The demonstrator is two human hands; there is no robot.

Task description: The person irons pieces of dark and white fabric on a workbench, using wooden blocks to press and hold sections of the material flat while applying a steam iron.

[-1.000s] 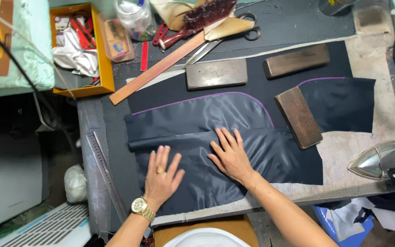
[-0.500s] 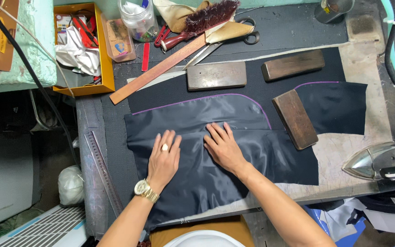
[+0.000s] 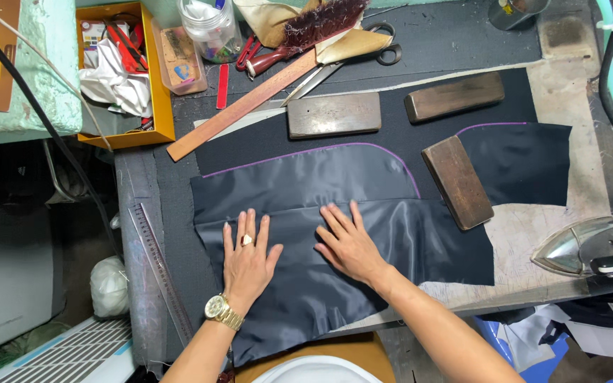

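A dark navy lining cloth [image 3: 335, 184] with a purple chalk curve lies spread on the work table [image 3: 526, 234]. My left hand [image 3: 247, 257], wearing a ring and a gold watch, presses flat on the cloth's near left part, fingers spread. My right hand [image 3: 349, 241] lies flat beside it on a fold line in the cloth, fingers spread and pointing up-left. Neither hand holds anything. Three dark wooden blocks [image 3: 333, 114] [image 3: 454, 96] [image 3: 457, 181] weigh down the cloth's far and right parts.
A long wooden ruler [image 3: 243, 105], scissors [image 3: 363, 53] and a brush [image 3: 321, 21] lie at the back. An orange box [image 3: 125, 74] of odds and ends and a clear jar [image 3: 211, 28] stand back left. An iron [image 3: 590, 248] sits right. A clear ruler [image 3: 161, 269] lies left.
Both hands have slid a little away from me across the cloth, staying flat on it. The cloth and blocks stay where they were.
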